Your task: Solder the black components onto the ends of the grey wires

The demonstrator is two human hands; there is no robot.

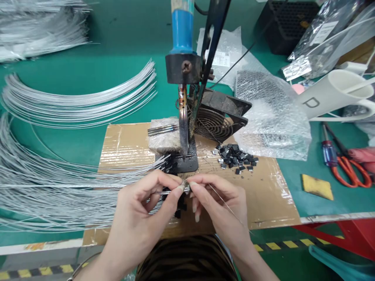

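Observation:
My left hand [143,207] is closed in a pinch on a small silvery metal piece [186,189], and a thin grey rod or cable [164,192] runs back under its fingers. My right hand [219,203] pinches at the other side of the same piece, its fingertips almost touching the left ones. A thin wire [224,201] trails from the right fingers across that hand toward the wrist. Exactly what sits between the fingertips is too small to make out. Just beyond the hands, a soldering iron [183,117] hangs tip-down in a stand with a blue handle [182,31].
Grey cables with black ends [88,187] fan out at left; another cable bundle [82,101] lies behind. Small black pieces [234,156] are heaped on the cardboard [272,195]. A fan [219,115], bubble wrap [269,105], sponge [317,186], scissors [351,171] and mug [331,93] stand or lie right.

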